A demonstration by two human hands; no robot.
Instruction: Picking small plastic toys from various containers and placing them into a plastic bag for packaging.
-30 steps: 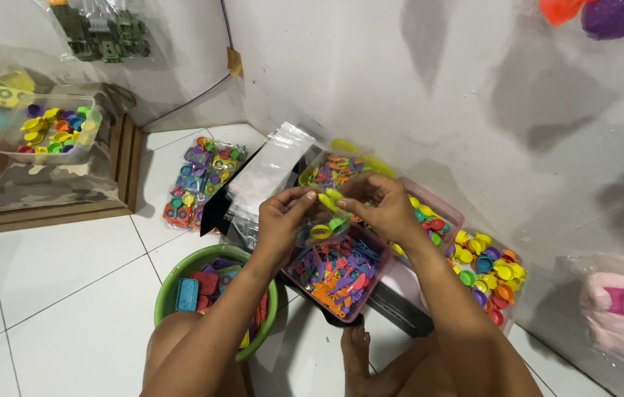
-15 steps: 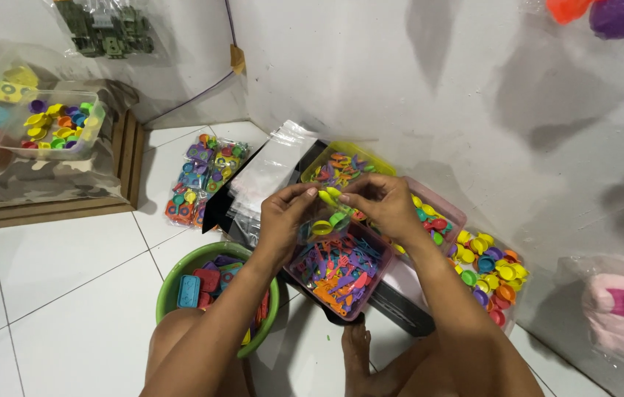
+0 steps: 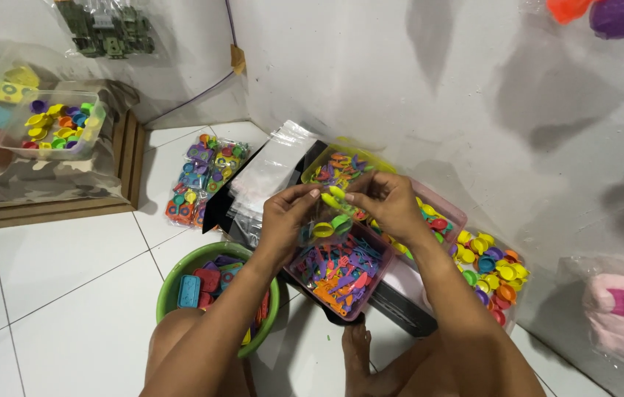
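Note:
My left hand (image 3: 288,219) and my right hand (image 3: 389,206) meet above a pink tub (image 3: 366,297) full of small coloured plastic toy cutlery. Together they pinch a small clear bag (image 3: 332,212) that holds a few yellow and green toy pieces. The left thumb and forefinger grip the bag's left top edge. The right fingers hold its right top edge. The bag hangs just over the pink tub.
A green bowl (image 3: 177,266) of toy blocks sits by my left knee. A yellow-green tub (image 3: 318,155), a second pink tub (image 3: 450,209), a bag of coloured caps (image 3: 493,268), a stack of clear bags (image 3: 268,173) and a filled packet (image 3: 200,179) lie about. A wooden crate (image 3: 122,156) stands left.
Both hands stay on the small bag over the pink tub, shifting only slightly. The camera view has moved a little.

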